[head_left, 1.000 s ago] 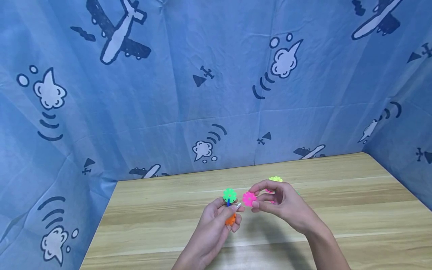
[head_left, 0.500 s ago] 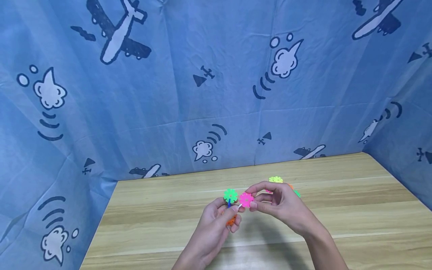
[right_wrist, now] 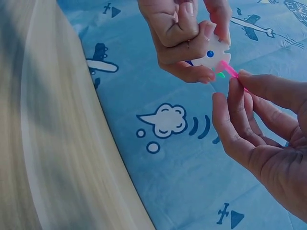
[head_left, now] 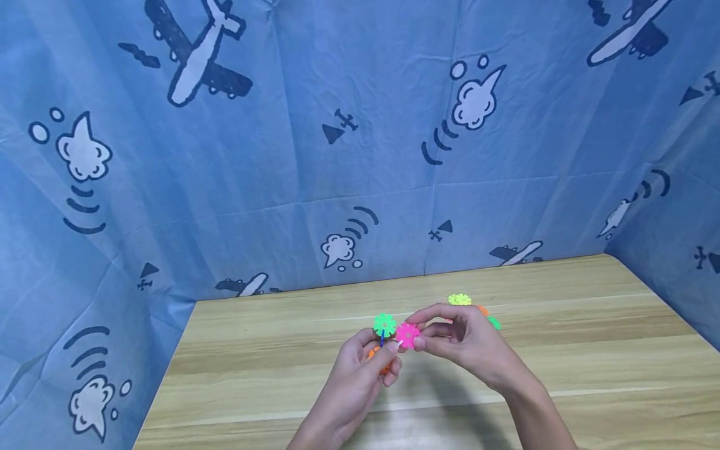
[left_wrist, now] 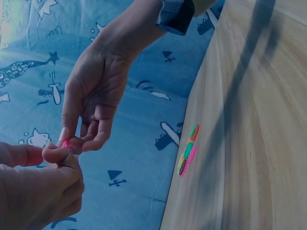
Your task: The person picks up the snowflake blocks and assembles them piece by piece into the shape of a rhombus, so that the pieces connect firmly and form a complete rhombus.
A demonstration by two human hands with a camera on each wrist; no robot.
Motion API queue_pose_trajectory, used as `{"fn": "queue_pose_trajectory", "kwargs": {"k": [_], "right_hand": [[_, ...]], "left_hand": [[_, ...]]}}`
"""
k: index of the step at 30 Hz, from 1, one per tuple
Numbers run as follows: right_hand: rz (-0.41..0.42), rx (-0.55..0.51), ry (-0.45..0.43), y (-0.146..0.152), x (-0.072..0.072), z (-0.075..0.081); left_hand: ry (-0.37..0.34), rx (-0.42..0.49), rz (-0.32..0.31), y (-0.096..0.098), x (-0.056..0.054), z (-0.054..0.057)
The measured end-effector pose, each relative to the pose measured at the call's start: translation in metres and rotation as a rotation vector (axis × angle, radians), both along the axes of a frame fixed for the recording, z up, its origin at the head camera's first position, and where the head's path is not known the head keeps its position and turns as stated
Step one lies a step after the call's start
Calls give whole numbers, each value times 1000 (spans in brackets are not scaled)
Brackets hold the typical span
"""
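Observation:
My left hand (head_left: 365,365) grips a small cluster of notched plastic discs. A green notched disc (head_left: 385,325) stands up from it on a blue piece (head_left: 382,339), and an orange disc (head_left: 378,355) shows partly behind the thumb. In the right wrist view a white notched disc (right_wrist: 219,51) sticks out between the left fingers. Between thumb and fingers, my right hand (head_left: 469,340) pinches a pink notched disc (head_left: 408,335). Seen edge-on in the right wrist view, the pink disc's rim meets the white disc's notched edge at an angle. Fingers hide the rest of the cluster.
On the wooden table (head_left: 253,375), behind the right hand, lie more discs, among them yellow (head_left: 459,299), orange (head_left: 482,310) and green (head_left: 494,323). A blue curtain (head_left: 360,156) with printed airplanes hangs at the table's back and sides.
My right hand has brought the pink disc leftward and slightly down, from apart to right at the white disc. The left hand stays almost in place, its orange disc shifting slightly left and up.

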State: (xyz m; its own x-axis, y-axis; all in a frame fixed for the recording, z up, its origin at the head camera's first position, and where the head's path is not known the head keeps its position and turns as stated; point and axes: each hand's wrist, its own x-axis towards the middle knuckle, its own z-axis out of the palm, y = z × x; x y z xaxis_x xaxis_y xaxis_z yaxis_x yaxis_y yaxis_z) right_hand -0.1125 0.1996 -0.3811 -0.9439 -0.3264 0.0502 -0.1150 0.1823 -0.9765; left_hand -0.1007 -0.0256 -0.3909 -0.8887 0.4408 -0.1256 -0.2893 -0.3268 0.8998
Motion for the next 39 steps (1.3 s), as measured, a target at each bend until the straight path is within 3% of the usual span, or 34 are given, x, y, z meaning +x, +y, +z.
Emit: {"fn": "queue_pose_trajectory", "kwargs": {"k": [18,28,35,39], "right_hand": [[-43,3,9,-9,1,0],[-38,-33,44,-13,-1,-3],[-20,-15,52,-14,-3,-8],[1,28,51,-13,-3,-8]], "left_hand": [[81,-84,9,-5,0,3],[85,-120,-2,-6,0,0],[77,-192,26,-5,1,1],[48,-140,11,-4,1,2]]}}
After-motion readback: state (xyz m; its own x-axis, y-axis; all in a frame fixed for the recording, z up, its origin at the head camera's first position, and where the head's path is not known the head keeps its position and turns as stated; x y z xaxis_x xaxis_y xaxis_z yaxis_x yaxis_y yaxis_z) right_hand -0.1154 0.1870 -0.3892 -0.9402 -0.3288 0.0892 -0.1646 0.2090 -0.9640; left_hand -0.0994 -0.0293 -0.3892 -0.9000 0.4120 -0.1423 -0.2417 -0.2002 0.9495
